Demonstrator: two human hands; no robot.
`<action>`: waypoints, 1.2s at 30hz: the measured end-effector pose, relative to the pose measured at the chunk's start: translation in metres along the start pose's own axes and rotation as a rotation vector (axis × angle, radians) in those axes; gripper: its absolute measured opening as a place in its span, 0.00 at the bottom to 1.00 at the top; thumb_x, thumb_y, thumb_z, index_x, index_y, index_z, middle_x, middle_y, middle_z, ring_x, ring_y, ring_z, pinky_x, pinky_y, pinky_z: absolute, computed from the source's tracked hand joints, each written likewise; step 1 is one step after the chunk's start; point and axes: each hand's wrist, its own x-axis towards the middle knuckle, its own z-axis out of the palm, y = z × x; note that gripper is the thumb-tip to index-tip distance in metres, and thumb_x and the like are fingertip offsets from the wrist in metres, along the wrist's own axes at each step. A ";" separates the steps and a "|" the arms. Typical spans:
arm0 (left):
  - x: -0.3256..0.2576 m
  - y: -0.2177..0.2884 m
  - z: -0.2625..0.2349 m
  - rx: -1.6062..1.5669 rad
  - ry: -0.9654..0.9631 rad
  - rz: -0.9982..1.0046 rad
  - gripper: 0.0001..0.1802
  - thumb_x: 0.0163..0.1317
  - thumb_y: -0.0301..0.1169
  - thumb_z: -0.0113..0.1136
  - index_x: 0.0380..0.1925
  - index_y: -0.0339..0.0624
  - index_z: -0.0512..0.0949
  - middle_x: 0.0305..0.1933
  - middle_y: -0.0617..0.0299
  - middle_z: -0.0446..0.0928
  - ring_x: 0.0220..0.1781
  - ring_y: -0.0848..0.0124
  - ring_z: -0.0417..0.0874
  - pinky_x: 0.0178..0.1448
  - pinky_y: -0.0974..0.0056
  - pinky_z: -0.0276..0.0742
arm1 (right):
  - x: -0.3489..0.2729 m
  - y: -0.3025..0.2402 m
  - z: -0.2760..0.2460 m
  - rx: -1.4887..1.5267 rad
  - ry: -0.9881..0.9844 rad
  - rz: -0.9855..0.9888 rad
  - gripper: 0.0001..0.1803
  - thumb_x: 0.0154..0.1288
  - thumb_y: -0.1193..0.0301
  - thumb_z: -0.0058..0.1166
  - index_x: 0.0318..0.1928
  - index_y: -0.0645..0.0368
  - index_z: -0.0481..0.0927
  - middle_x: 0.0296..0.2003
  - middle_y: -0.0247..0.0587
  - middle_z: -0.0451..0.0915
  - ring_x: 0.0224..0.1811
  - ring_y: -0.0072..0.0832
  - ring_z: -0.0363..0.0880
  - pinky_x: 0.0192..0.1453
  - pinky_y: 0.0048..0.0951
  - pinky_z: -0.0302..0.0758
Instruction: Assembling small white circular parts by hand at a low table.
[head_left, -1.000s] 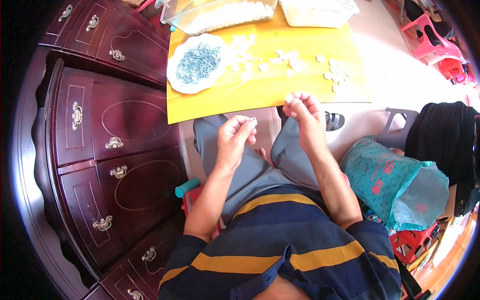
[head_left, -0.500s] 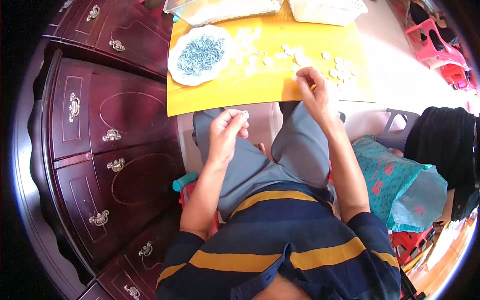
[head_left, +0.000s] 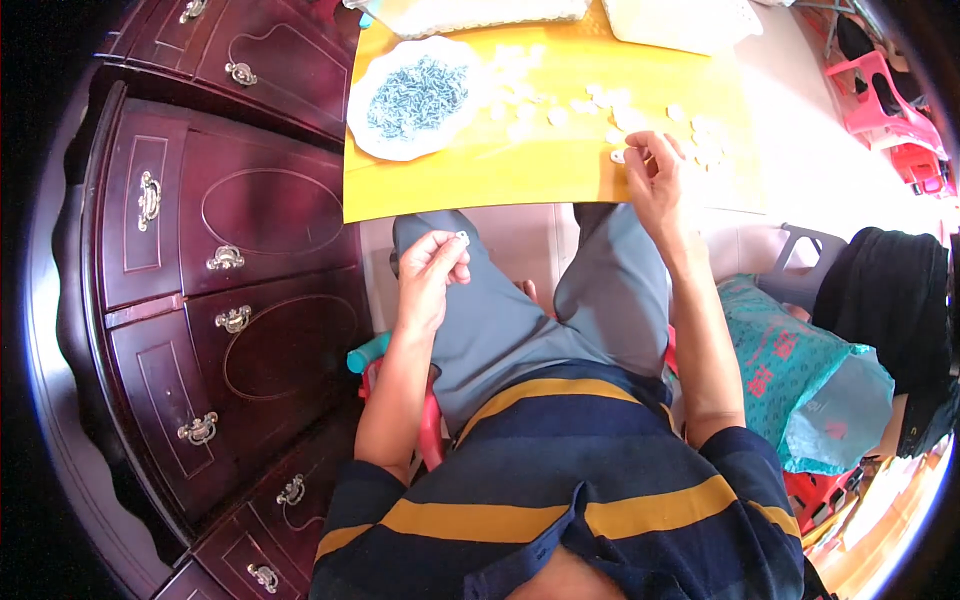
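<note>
Dark red drawers (head_left: 270, 210) line the left side of the room. Nearest comes a striped shirt (head_left: 560, 470), then grey trousers (head_left: 500, 320), with a teal bag (head_left: 790, 370) off to the right. Above the left thigh, the left hand (head_left: 430, 275) pinches a white piece (head_left: 462, 238) between thumb and forefinger, short of the yellow worktop (head_left: 420, 190). Over the worktop, the right hand (head_left: 660, 190) is curled, its fingertips at a second piece (head_left: 617, 156); I cannot tell whether they grip it. Farther back, more pieces (head_left: 556, 117) lie scattered, right of a scalloped dish (head_left: 400, 150) full of thin blue-grey bits (head_left: 420, 97). Along the far edge sit a clear box (head_left: 480, 10) and a white basket (head_left: 680, 25). Far right stands a pink chair (head_left: 890, 112).
</note>
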 end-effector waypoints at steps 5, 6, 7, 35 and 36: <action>0.000 -0.011 0.002 0.004 -0.015 -0.019 0.08 0.72 0.34 0.62 0.38 0.41 0.82 0.31 0.68 0.80 0.28 0.80 0.78 0.34 0.72 0.76 | 0.021 0.002 0.021 0.000 -0.041 -0.095 0.05 0.67 0.70 0.58 0.41 0.57 0.83 0.35 0.46 0.83 0.34 0.42 0.84 0.41 0.39 0.79; 0.001 -0.014 0.004 -0.002 -0.029 -0.022 0.08 0.72 0.34 0.62 0.39 0.41 0.83 0.31 0.68 0.80 0.28 0.80 0.78 0.34 0.72 0.76 | 0.028 0.003 0.027 -0.004 -0.035 -0.098 0.05 0.67 0.70 0.58 0.41 0.57 0.83 0.35 0.46 0.83 0.34 0.42 0.84 0.41 0.39 0.79; 0.001 -0.015 0.006 -0.003 -0.035 -0.017 0.08 0.72 0.34 0.62 0.39 0.41 0.83 0.31 0.68 0.80 0.28 0.80 0.78 0.34 0.72 0.76 | 0.035 0.003 0.033 -0.005 -0.012 -0.161 0.06 0.67 0.70 0.57 0.40 0.57 0.83 0.35 0.47 0.83 0.35 0.44 0.84 0.42 0.39 0.80; -0.007 -0.018 0.008 -0.003 -0.043 0.012 0.09 0.70 0.35 0.66 0.37 0.40 0.83 0.29 0.68 0.79 0.27 0.81 0.78 0.33 0.72 0.76 | 0.093 -0.014 0.067 -0.404 -0.196 -0.332 0.08 0.67 0.67 0.58 0.35 0.59 0.79 0.32 0.48 0.84 0.35 0.43 0.84 0.40 0.40 0.79; -0.007 -0.017 0.009 0.004 -0.044 0.015 0.09 0.70 0.35 0.66 0.37 0.40 0.83 0.29 0.68 0.79 0.27 0.81 0.78 0.33 0.72 0.76 | 0.094 -0.009 0.067 -0.293 -0.159 -0.343 0.08 0.68 0.69 0.57 0.35 0.60 0.77 0.30 0.46 0.83 0.33 0.40 0.83 0.38 0.38 0.78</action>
